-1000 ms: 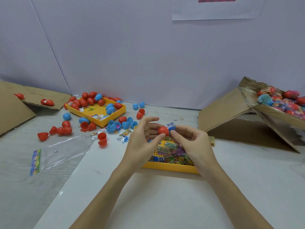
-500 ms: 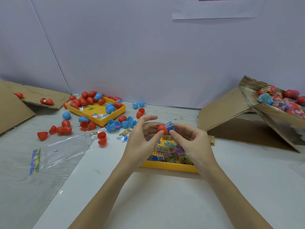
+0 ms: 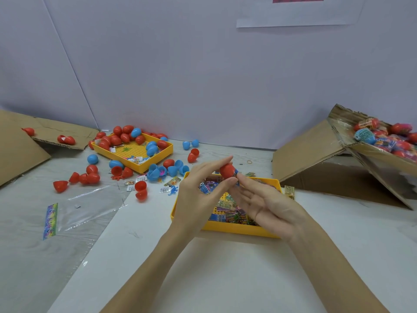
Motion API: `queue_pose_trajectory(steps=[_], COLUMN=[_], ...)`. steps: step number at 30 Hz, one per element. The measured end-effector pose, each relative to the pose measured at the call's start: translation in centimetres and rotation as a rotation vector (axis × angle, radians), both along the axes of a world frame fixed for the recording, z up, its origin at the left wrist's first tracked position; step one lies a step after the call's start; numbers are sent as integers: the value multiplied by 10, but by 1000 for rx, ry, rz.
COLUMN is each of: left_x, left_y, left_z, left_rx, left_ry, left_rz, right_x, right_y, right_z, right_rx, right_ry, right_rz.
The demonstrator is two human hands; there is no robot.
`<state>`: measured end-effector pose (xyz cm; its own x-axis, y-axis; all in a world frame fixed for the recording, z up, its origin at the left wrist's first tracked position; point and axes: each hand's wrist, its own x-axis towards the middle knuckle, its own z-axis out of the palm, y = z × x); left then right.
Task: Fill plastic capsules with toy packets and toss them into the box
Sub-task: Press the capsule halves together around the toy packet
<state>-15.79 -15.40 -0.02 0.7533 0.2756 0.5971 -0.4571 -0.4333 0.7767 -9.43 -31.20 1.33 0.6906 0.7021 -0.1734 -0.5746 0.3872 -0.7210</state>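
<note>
- Cardboard flap (image 3: 65, 132) at 9 o'clock, a few loose red halves on it; not the drop target as far as I can tell.
- Far tray (image 3: 165, 152) at 10 o'clock: piled with empty red and blue capsules, more spilled over the tabletop (image 3: 225, 279) around it. Plenty left to fill.
- Clear bag (image 3: 85, 208) flat at 8 o'clock, looks empty.
- Left hand (image 3: 198, 195) at centre: thumb and fingers pinching the red capsule (image 3: 227, 171) from below and behind, index finger stretched over its top. Capsule held above the near tray, not resting on anything.
- Blue packet (image 3: 236, 172) pokes out of the capsule's right side, so it looks stuffed but not snapped closed. Judged: this one is mid-fill.
- Near tray (image 3: 234, 229) at centre, under both hands: many toy packets in it, so stock is far from used up.
- Right hand (image 3: 264, 204): spread, palm up, fingers nearly straight, fingertips (image 3: 239, 177) touching the capsule and packet edge; gripping nothing.
- Box (image 3: 338, 154) at 3 o'clock: tipped open, a heap of filled capsules inside. A good batch done; the held capsule must still be closed and tossed there.
</note>
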Motion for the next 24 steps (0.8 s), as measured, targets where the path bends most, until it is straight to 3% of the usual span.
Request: queue_pose_trajectory(steps=[3,12,19,24], left_x=[-1,3,2,1], left_y=[-1,2,3,2], left_z=[1,1,0,3], left_rx=[10,11,-19,-48], left_ry=[-32,-88,-86,0], left_rz=[-43,-70,-72,-33], right_x=[-6,-16,-19,-16], right_y=[1,8,14,7], right_z=[3,6,4,6], right_rx=[72,169,172,26], right_ry=[126,323,342,178], right_rz=[116,143,101,32])
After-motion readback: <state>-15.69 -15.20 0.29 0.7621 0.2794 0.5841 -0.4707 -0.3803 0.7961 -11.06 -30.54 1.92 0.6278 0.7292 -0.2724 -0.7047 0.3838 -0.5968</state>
